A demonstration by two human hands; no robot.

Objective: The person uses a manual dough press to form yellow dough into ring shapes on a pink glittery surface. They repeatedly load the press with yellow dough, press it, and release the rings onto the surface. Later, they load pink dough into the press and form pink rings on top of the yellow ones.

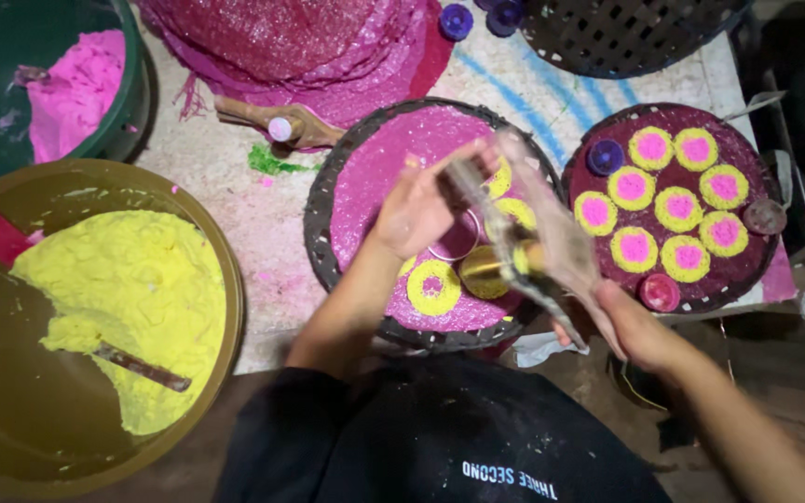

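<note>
Left hand (418, 210) hangs over the middle of the round woven tray with the pink cloth (328, 244), fingers half curled and pinching something small that I cannot make out. Right hand (566, 244) is blurry; it is up beside the left one, and a thin blurry stick (507, 251) crosses it, but I cannot tell if it grips the stick. Under the hands sit a yellow ring cake with a pink middle (433, 287) and a small gold round mould (483, 272), near the tray's front edge. A second round tray full of yellow and pink cakes (755, 270) almost touches it on the right. A big bowl of yellow dough (225, 279) fills the left front corner of the table (235, 200). Bare table shows only between the bowl and the tray.
</note>
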